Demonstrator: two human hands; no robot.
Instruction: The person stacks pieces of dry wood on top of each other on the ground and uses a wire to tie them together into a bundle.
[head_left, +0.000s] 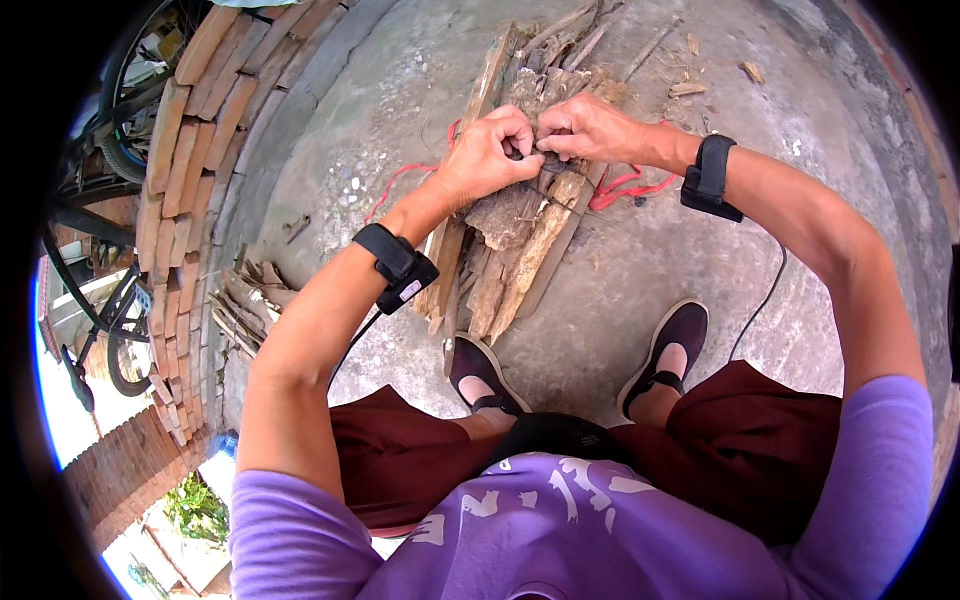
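A bundle of weathered, split wood lies on the concrete before me, its pieces running lengthwise away from my feet. A thin dark cord or wire crosses over the wood. Above the middle of the bundle, my left hand pinches the dark strand between thumb and fingers. Close by on the right, my right hand has its fingertips closed on the same strand; the fingers partly hide it. Red cord emerges on the left, and a loose red tangle lies on the right.
A smaller bundle of sticks lies at the left by a low stack of bricks. Bicycles stand beyond the bricks. Wood scraps are scattered at the upper right. My shoes are close to the bundle's near end.
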